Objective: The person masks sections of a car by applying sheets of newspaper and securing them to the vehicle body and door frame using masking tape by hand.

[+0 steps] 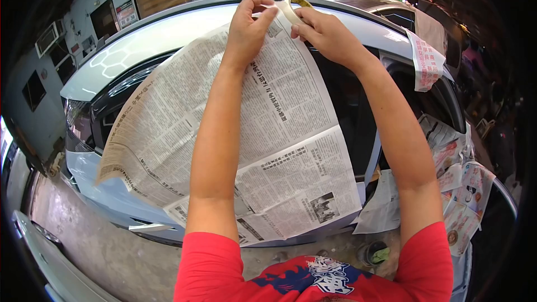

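Observation:
A large sheet of newspaper hangs over the side windows of a light-coloured car, its lower edge loose and its left side curling outward. At its upper edge, by the car's roof, my right hand grips a roll of masking tape between thumb and fingers. Close to its left, my left hand is closed in a pinch on what looks like the tape's loose end, against the top of the sheet. The exact contact at those fingertips is partly hidden.
More newspaper covers the car's part at right, and a printed sheet hangs off the roof. Below stands a dark bucket with a green cloth. Another car is at lower left, and an air conditioner juts from the wall.

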The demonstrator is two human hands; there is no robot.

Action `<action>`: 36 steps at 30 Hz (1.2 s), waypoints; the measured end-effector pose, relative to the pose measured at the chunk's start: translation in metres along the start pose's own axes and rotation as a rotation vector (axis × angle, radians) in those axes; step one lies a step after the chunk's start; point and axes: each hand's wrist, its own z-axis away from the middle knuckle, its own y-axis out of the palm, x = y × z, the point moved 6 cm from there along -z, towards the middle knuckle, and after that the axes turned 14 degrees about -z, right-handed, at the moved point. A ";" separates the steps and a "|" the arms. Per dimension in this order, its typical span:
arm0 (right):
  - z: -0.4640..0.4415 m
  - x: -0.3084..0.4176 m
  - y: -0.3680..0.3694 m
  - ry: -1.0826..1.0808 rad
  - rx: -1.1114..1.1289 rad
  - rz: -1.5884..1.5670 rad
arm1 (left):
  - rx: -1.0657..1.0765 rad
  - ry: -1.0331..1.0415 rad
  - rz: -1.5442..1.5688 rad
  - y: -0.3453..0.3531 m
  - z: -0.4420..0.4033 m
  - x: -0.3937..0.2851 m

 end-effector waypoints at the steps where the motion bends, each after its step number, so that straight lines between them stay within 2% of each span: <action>1: -0.001 0.003 0.002 0.003 -0.020 -0.053 | -0.073 0.052 0.008 0.004 0.001 -0.008; 3: -0.004 0.002 0.008 -0.080 -0.052 -0.058 | -0.081 0.107 -0.018 0.005 0.000 -0.007; 4: -0.004 0.002 0.010 -0.121 -0.069 -0.059 | -0.017 0.112 -0.051 0.002 -0.003 0.006; 5: -0.003 0.003 0.012 -0.111 -0.065 -0.038 | 0.049 0.117 -0.084 0.001 -0.005 0.010; 9: 0.034 0.024 0.034 -0.073 -0.034 0.125 | -0.010 0.009 -0.204 0.001 -0.003 0.016; 10: 0.057 0.042 0.049 -0.329 -0.045 0.229 | -0.021 0.011 -0.277 0.001 -0.001 0.011; 11: 0.081 0.058 0.058 -0.425 -0.096 0.089 | -0.034 0.013 -0.351 0.002 0.001 0.005; 13: 0.123 0.059 0.075 -0.282 -0.041 -0.086 | 0.016 -0.012 -0.471 0.006 0.002 -0.002; 14: 0.139 0.055 0.070 -0.204 -0.084 -0.162 | 0.032 0.007 -0.518 0.007 -0.002 -0.002; 16: 0.151 0.039 0.057 0.015 -0.210 -0.595 | 0.063 -0.004 -0.642 0.006 -0.010 -0.006; 17: 0.155 0.030 0.054 0.161 -0.289 -0.950 | 0.070 -0.028 -0.706 0.005 -0.016 -0.010; 19: 0.152 0.024 0.034 0.075 -0.405 -0.907 | 0.088 -0.079 -0.834 0.010 -0.025 -0.010; 21: 0.150 0.009 0.024 0.131 -0.469 -0.903 | 0.052 -0.069 -0.920 0.014 -0.028 -0.007; 29: 0.145 0.002 0.022 0.176 -0.452 -0.843 | 0.027 -0.029 -1.067 0.016 -0.031 0.004; 32: 0.147 0.000 0.027 0.188 -0.468 -0.801 | -0.075 -0.091 -1.039 0.011 -0.034 0.007; 36: 0.149 0.004 0.027 0.208 -0.499 -0.767 | -0.011 -0.025 -1.085 0.021 -0.026 0.006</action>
